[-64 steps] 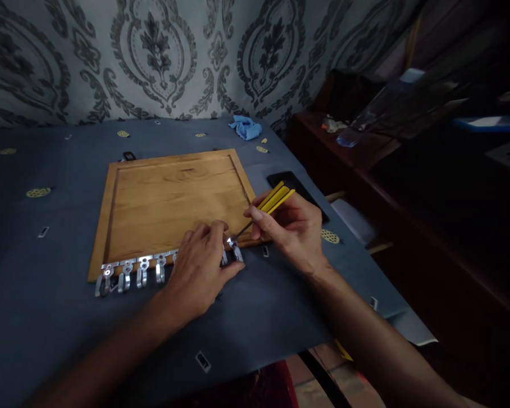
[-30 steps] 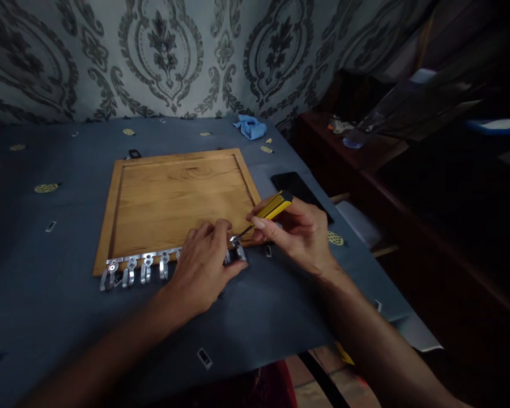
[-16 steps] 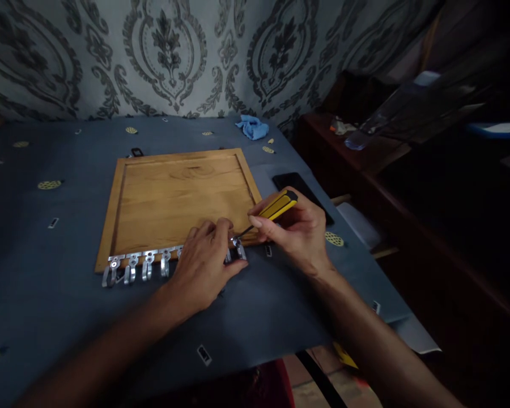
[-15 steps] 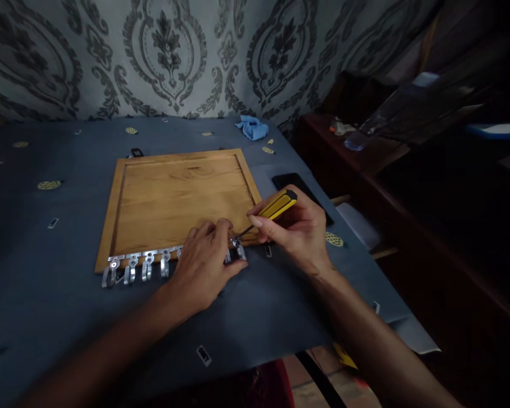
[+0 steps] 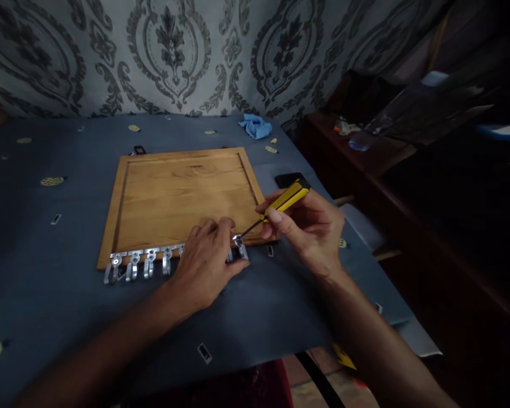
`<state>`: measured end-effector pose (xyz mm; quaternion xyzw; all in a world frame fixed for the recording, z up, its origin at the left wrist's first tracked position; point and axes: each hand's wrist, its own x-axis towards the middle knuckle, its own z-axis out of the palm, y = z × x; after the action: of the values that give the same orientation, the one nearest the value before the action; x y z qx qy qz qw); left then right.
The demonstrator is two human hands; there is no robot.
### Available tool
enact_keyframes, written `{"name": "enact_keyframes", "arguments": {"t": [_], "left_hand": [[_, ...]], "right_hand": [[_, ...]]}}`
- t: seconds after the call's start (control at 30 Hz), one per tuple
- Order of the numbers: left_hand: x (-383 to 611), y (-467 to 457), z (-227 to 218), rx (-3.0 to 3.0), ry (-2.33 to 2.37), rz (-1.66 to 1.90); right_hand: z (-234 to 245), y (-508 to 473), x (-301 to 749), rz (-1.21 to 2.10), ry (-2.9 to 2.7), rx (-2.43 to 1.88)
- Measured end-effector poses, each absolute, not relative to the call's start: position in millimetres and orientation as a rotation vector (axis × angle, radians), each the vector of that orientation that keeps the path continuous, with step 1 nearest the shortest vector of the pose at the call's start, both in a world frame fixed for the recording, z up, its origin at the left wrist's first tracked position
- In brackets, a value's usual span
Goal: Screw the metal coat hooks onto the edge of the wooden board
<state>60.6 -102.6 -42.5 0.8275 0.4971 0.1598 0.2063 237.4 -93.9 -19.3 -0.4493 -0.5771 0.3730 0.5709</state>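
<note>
A framed wooden board point(image 5: 187, 198) lies flat on the table, and a metal hook rail point(image 5: 149, 262) with several hooks runs along its near edge. Over the rail's right half lies my left hand point(image 5: 206, 260), its fingers on the board's edge and its thumb beneath, gripping the rail and covering some hooks. My right hand point(image 5: 310, 232) pinches the yellow-and-black handle of a screwdriver point(image 5: 287, 199). The shaft slants down left, its tip at the rail's rightmost hook; whether it sits in a screw is too small to tell.
A blue cloth point(image 5: 255, 126) lies near the back edge of the table point(image 5: 144, 362). Partly behind my right hand is a black phone point(image 5: 288, 180). A dark wooden cabinet point(image 5: 365, 164) with a plastic bottle point(image 5: 378, 124) stands at the right. Patterned fabric point(image 5: 221, 56) hangs behind.
My right hand has shifted right and turned with the screwdriver, whose handle now sits further right and higher. The tip stays near the rightmost hook. My left hand keeps its hold on the rail.
</note>
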Motion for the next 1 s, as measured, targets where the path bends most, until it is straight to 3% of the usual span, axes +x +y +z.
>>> {"name": "enact_keyframes", "arguments": {"t": [1.0], "left_hand": [[61.5, -101.8, -48.4, 2.320, 1.396, 0.533]], "right_hand": [[-20.9, -93.4, 240.9, 1.009, -1.459, -0.944]]}}
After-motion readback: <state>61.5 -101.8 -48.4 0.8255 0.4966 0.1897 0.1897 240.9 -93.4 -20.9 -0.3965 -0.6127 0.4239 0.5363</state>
